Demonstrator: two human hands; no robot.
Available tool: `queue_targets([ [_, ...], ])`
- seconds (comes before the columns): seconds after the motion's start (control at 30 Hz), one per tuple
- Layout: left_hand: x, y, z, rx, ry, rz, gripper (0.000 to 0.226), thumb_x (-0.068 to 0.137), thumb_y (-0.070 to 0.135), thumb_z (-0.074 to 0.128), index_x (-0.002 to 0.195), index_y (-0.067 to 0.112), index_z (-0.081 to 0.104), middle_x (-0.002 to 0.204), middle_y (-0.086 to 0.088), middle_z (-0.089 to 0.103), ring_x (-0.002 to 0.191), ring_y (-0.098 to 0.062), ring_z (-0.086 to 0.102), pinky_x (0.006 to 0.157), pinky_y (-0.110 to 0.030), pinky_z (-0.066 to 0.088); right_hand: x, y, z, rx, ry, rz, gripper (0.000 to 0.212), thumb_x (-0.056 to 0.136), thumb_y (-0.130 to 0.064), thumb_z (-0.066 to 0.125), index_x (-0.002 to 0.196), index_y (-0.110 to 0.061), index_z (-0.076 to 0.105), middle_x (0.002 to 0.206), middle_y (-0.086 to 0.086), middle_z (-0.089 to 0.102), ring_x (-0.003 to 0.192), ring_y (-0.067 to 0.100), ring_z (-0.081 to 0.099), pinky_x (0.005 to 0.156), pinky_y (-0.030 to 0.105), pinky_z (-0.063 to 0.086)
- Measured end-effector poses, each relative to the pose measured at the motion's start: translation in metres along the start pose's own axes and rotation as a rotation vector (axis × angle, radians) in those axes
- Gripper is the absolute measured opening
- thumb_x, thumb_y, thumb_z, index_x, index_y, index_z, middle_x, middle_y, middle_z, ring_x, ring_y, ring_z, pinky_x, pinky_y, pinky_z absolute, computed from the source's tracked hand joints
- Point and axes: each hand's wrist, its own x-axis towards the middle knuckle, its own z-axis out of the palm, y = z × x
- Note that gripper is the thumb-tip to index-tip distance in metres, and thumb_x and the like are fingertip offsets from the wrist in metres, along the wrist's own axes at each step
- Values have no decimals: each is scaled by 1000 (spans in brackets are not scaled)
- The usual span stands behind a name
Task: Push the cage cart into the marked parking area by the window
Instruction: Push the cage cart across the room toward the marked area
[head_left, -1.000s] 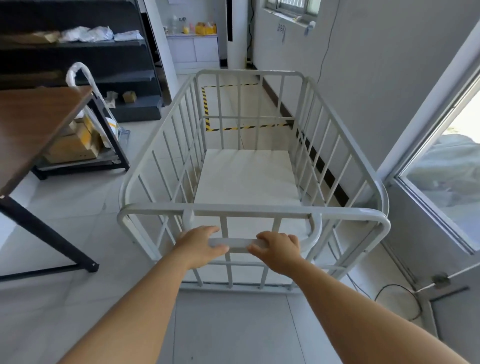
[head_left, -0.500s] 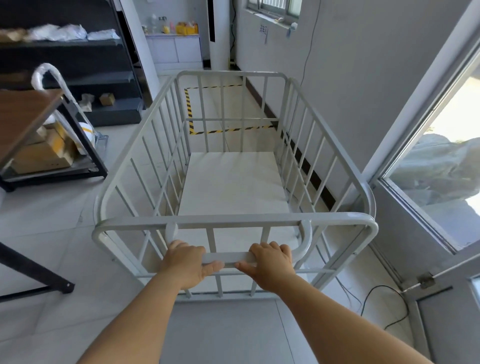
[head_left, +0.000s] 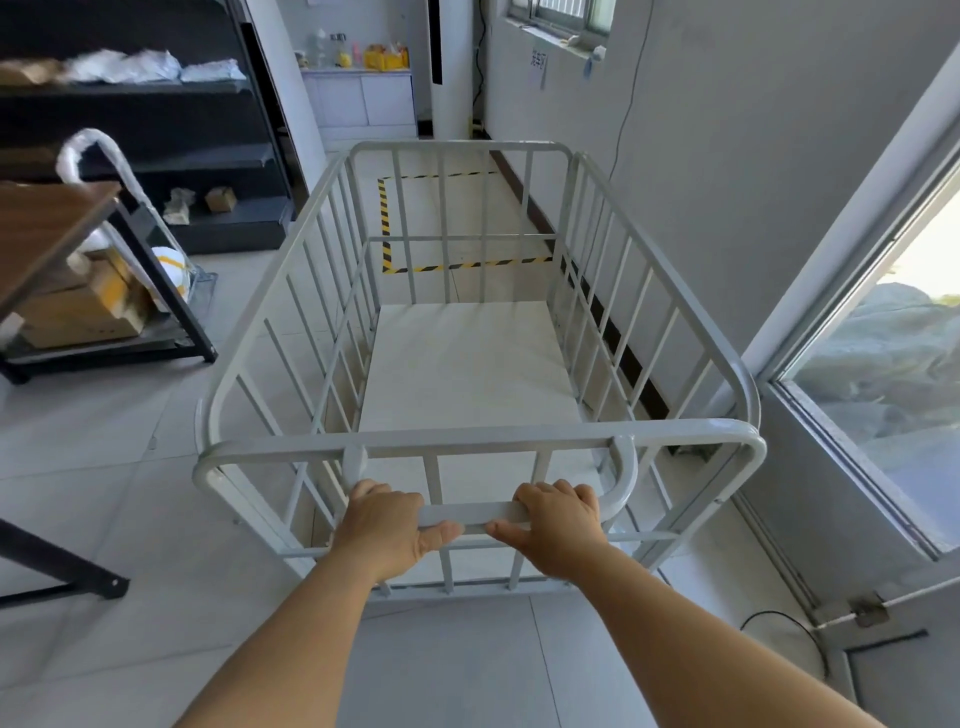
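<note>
Cart (head_left: 467, 364) rolls nearer taped bay (head_left: 385, 223) | left hand (head_left: 387, 527), right hand (head_left: 558, 522) wrap handle (head_left: 470, 514) | risk: right rail scrapes wall if drifting

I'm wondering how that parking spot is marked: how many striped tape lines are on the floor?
3: a left line, a near line and a far line, seen through the cage cart. A fourth along the wall may be hidden.

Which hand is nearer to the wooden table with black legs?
Left. The left hand grips the white cage cart's handle bar on the side toward the wooden table; the right hand grips the same bar farther right, toward the glass door.
</note>
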Motion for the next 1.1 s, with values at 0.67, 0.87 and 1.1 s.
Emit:
queue_targets([
  [0.67,143,-14,-38,-18,53,-24,95,43,96,-14,71,27,46,64,9,42,84,-18,39,90,-28,24,147,39,-43,-3,11,-63,54,86,-71,36,104,-26,57,100,-5,59,101,17,48,93,35,27],
  [0.87,197,-46,-55,-12,45,12,90,45,95,-12,67,27,43,64,9,44,80,-18,42,96,-32,25,206,28,-57,-3,18,-34,50,85,-71,39,101,-27,57,92,-8,52,95,15,45,90,33,26],
  [1.1,264,-84,-72,30,38,22,89,53,90,-5,76,25,50,68,8,51,78,-18,43,97,-33,27,277,17,-71,0,24,-25,49,85,-71,39,99,-28,57,92,-8,54,89,13,40,89,34,26],
])
